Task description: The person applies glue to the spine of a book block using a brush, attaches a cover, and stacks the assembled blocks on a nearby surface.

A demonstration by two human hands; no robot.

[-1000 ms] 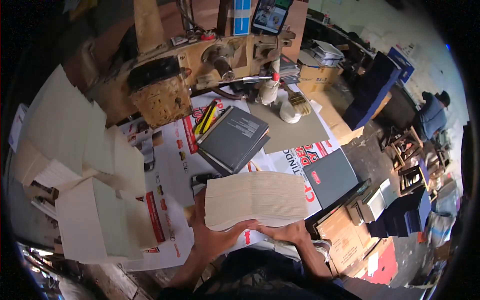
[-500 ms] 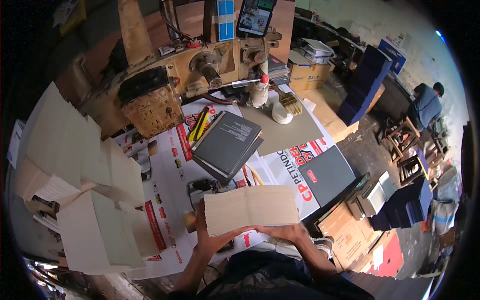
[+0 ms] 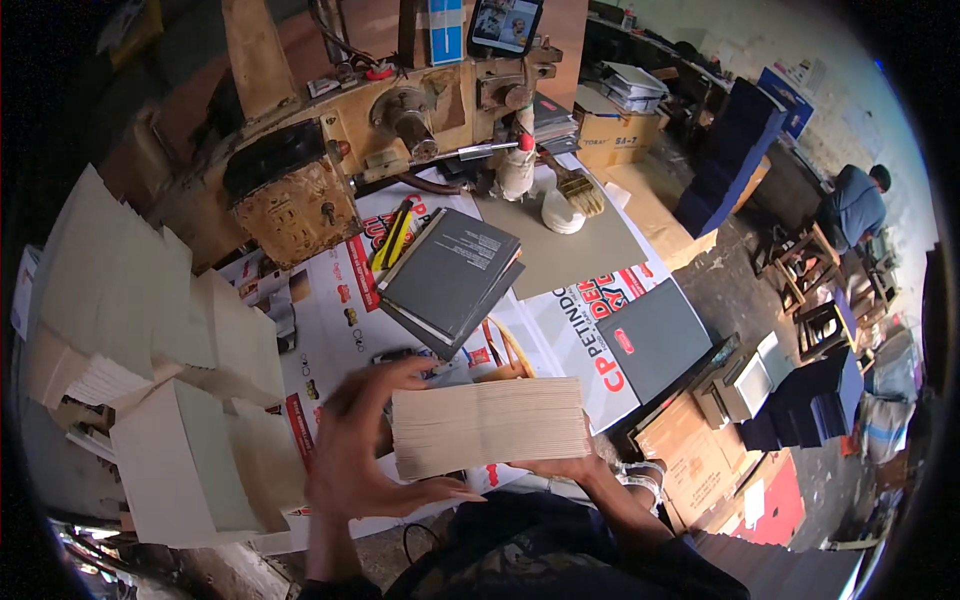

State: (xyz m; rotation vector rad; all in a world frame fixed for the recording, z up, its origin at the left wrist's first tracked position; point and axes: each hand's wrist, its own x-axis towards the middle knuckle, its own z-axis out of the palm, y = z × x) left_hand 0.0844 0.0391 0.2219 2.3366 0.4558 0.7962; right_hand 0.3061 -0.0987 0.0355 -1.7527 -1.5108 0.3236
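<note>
A thick stack of cream book blocks (image 3: pixel 490 428) is held up in front of my body, its layered edge facing up. My right hand (image 3: pixel 568 466) grips it from beneath at the right end, the fingers mostly hidden under it. At the stack's left end, my left hand (image 3: pixel 362 445) is off the paper, thumb and fingers spread wide, slightly blurred. Just beyond the stack lie grey-covered books (image 3: pixel 455 270) in a small pile, with a yellow cutter knife (image 3: pixel 398 238) alongside. Another dark grey cover (image 3: pixel 655 345) rests to the right.
Tall piles of cream paper blocks (image 3: pixel 195 465) stand at the left. A worn metal machine (image 3: pixel 410 120) runs along the back, near a brush (image 3: pixel 580 195) on a white pot (image 3: pixel 562 215). Cardboard (image 3: pixel 690 450) and dark blue stacks (image 3: pixel 810 405) sit right. A person (image 3: pixel 855 205) bends over far right.
My left hand has let go of the stack's left end and opened out to the left. The stack has shifted slightly left and down, still held by my right hand.
</note>
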